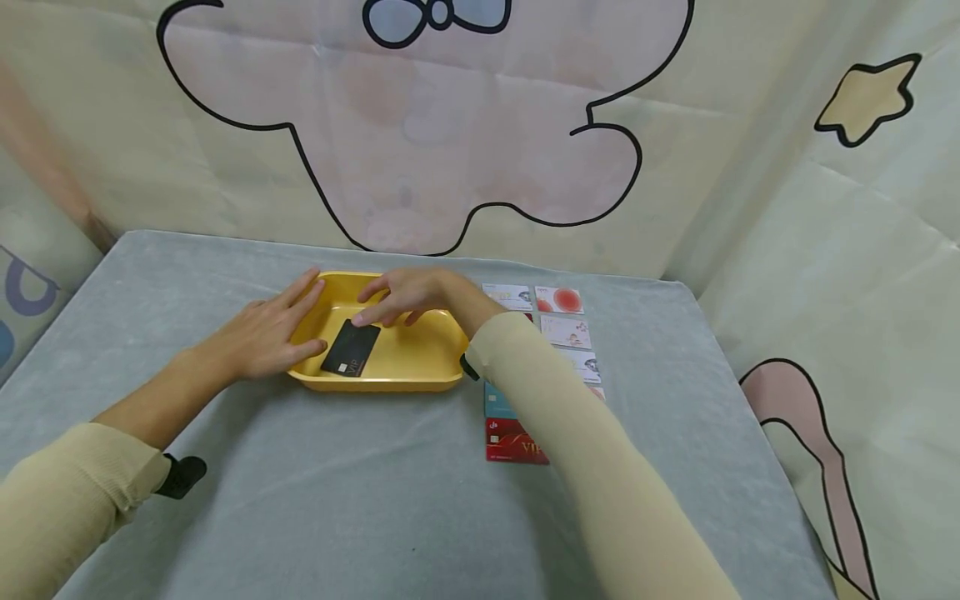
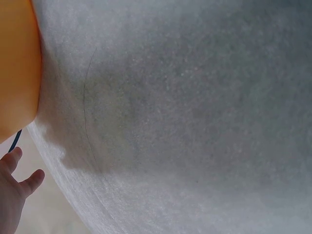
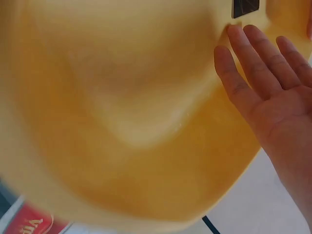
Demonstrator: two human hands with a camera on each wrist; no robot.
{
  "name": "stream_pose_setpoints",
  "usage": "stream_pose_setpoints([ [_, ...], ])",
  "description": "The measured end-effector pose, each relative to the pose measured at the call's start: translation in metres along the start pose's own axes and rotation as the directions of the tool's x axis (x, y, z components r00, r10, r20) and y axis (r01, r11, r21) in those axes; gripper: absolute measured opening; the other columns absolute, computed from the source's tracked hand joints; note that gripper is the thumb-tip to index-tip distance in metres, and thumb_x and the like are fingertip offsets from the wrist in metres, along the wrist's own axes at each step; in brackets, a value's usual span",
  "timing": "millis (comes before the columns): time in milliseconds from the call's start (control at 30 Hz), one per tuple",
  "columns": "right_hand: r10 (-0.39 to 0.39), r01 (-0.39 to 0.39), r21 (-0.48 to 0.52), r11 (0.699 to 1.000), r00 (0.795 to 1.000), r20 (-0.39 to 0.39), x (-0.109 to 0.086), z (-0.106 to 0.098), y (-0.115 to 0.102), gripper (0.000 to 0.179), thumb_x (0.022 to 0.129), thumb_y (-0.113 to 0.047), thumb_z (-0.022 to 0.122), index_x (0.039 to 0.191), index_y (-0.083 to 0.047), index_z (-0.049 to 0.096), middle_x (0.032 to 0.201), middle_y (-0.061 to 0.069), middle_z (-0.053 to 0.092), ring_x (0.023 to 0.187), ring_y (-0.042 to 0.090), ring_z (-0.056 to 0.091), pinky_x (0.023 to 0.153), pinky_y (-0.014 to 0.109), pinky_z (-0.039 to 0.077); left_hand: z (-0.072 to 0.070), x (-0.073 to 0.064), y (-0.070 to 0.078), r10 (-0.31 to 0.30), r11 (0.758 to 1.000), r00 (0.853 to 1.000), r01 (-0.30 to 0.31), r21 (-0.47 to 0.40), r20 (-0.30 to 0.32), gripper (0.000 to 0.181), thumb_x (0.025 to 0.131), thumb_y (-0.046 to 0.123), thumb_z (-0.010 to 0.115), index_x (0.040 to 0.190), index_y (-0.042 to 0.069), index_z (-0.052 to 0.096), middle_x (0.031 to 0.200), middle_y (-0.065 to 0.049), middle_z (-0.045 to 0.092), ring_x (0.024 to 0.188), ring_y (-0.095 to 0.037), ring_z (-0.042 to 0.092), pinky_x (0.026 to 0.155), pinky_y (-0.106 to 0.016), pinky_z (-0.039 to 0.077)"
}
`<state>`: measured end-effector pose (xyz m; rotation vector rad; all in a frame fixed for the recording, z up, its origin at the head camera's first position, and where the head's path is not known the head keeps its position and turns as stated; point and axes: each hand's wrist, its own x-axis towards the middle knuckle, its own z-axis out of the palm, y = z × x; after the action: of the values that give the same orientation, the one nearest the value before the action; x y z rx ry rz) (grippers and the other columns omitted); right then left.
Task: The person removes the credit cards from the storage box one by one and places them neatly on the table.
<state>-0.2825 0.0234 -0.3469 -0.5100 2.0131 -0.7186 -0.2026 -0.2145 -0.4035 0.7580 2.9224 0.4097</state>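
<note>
A black VIP card (image 1: pixel 351 350) lies flat in the left part of a yellow tray (image 1: pixel 423 354). My left hand (image 1: pixel 264 337) is at the tray's left rim with its fingers spread, its thumb reaching inward near the card's left edge. Over the tray, my right hand (image 1: pixel 408 293) reaches in from the right, a fingertip at the card's upper edge; whether it touches cannot be told. In the right wrist view the fingers of that hand (image 3: pixel 273 92) look straight, with the dark card (image 3: pixel 245 7) just past their tips. The left wrist view catches only part of the left hand (image 2: pixel 12 190).
Right of the tray, several cards lie in two columns, among them a red VIP card (image 1: pixel 513 440), a teal card (image 1: pixel 498 402) and a white card with red circles (image 1: pixel 558 300). My right forearm covers some. A grey cloth (image 1: pixel 337 500) covers the table; a printed curtain (image 1: pixel 480 150) hangs behind.
</note>
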Motion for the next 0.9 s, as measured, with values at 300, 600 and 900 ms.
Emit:
stream_pose_setpoints([
  [300,0.021,-0.022,-0.08,0.997,1.0,-0.013,0.005,0.003,-0.007,0.073,0.089,-0.049,0.069,0.15,-0.019,0.044,0.132,0.003,0.058,0.12,0.021,0.059,0.101,0.043,0.047,0.0,0.001,0.002,-0.004,1.0,1.0,0.004,0.0,0.012,0.085,0.095,0.043,0.056,0.155,-0.005,0.019,0.165,-0.019,0.006,0.133,-0.05,0.042,0.099,-0.07,0.035],
  [600,0.05,-0.05,-0.107,0.993,0.999,0.0,0.011,0.006,-0.015,0.072,0.089,-0.05,0.068,0.15,-0.02,0.045,0.131,0.0,0.057,0.12,0.019,0.058,0.101,0.043,0.047,0.0,0.002,0.002,-0.001,1.0,1.0,0.001,0.003,0.014,0.084,0.096,0.042,0.055,0.155,-0.005,0.02,0.165,-0.019,0.006,0.132,-0.049,0.044,0.098,-0.07,0.036],
  [900,0.031,-0.03,-0.072,0.997,0.999,0.015,0.012,0.011,-0.017,0.068,0.09,-0.046,0.068,0.148,-0.018,0.046,0.124,0.001,0.062,0.119,0.019,0.057,0.102,0.045,0.045,0.0,0.0,-0.001,0.026,1.0,1.0,-0.026,-0.002,-0.017,0.083,0.095,0.041,0.056,0.154,-0.006,0.022,0.166,-0.018,0.007,0.13,-0.048,0.046,0.097,-0.068,0.038],
])
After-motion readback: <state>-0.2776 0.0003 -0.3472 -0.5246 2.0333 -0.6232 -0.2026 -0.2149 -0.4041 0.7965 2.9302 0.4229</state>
